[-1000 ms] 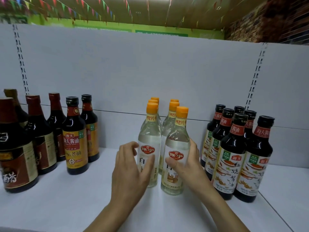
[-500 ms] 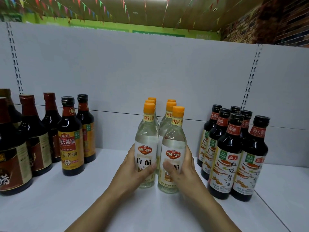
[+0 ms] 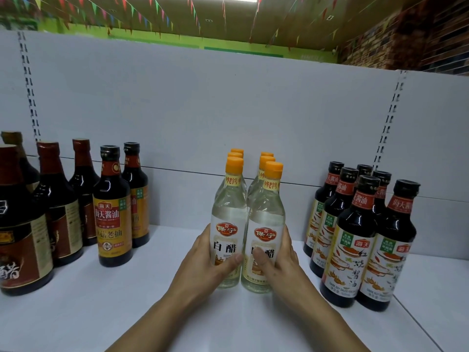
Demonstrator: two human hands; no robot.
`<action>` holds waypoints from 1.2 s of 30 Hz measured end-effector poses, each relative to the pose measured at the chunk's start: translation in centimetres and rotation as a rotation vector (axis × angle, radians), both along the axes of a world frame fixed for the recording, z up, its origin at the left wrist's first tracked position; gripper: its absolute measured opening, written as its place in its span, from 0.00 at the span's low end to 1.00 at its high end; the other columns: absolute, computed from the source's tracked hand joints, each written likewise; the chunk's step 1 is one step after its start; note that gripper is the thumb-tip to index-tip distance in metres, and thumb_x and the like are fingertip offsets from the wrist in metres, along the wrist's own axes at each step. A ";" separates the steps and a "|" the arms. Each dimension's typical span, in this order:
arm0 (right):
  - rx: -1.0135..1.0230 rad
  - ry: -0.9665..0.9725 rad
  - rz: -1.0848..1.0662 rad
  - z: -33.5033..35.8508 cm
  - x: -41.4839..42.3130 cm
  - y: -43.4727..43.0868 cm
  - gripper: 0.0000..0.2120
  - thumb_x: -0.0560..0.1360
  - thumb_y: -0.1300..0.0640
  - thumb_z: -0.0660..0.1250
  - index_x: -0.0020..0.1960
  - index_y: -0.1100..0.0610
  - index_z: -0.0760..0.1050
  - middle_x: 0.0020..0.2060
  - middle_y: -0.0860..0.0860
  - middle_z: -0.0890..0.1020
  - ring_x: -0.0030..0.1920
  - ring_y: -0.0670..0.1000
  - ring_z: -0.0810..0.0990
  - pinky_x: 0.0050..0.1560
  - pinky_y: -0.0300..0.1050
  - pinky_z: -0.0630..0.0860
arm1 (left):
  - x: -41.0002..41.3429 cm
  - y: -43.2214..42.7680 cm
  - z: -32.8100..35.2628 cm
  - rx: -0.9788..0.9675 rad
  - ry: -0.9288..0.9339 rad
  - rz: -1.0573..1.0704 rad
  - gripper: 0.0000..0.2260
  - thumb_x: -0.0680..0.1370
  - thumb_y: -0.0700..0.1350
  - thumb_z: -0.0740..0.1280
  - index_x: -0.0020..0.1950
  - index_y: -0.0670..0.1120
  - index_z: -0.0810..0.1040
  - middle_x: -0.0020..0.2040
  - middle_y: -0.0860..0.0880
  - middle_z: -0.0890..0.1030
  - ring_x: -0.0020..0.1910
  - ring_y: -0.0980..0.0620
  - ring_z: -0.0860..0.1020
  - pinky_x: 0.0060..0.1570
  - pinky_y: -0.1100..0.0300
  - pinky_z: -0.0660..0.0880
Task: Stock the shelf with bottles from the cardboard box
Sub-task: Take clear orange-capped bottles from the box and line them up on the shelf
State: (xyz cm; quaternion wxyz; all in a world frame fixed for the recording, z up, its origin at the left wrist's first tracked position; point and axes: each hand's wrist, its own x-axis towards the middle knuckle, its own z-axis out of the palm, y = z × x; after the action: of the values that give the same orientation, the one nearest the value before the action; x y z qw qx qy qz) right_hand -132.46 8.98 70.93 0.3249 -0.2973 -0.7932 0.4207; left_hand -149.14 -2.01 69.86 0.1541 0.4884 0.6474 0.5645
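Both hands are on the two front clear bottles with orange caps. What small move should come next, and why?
Probably let go and draw both hands back. The left hand and right hand clasp the two front clear bottles, which stand upright on the shelf, side by side, fronting their two rows, labels forward.

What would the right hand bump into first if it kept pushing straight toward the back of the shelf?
Probably nothing new: the right hand already wraps the front clear orange-capped vinegar bottle. That bottle would likely meet the matching orange-capped bottle behind it, though depth is unclear.
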 end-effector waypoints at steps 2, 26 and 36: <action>0.020 -0.021 -0.007 0.1 0.0 0.1 0.51 0.70 0.25 0.63 0.82 0.40 0.39 0.80 0.49 0.62 0.80 0.54 0.61 0.75 0.64 0.66 | -0.1 0.1 -0.1 -0.001 0.008 0.005 0.29 0.72 0.65 0.75 0.70 0.69 0.68 0.64 0.66 0.80 0.59 0.62 0.81 0.56 0.63 0.80; 0.001 -0.044 0.006 -0.3 0.3 0.6 0.53 0.66 0.17 0.54 0.82 0.40 0.43 0.81 0.45 0.59 0.82 0.51 0.53 0.79 0.64 0.59 | 0.0 -0.3 0.2 0.042 -0.031 -0.039 0.31 0.69 0.78 0.66 0.69 0.70 0.69 0.64 0.64 0.80 0.61 0.61 0.81 0.60 0.57 0.81; -0.377 0.245 -0.137 0.6 0.4 3.0 0.49 0.68 0.19 0.48 0.83 0.41 0.50 0.82 0.46 0.59 0.77 0.54 0.66 0.79 0.60 0.60 | -3.0 2.7 2.7 -0.082 -0.487 0.127 0.36 0.79 0.70 0.40 0.84 0.57 0.55 0.85 0.50 0.58 0.83 0.42 0.58 0.79 0.37 0.59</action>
State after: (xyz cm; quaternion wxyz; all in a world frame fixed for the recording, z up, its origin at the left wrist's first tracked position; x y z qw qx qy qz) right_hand -132.08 11.97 71.49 0.3851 -0.3529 -0.6331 0.5714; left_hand -152.11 0.69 72.56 0.2894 0.2898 0.6428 0.6473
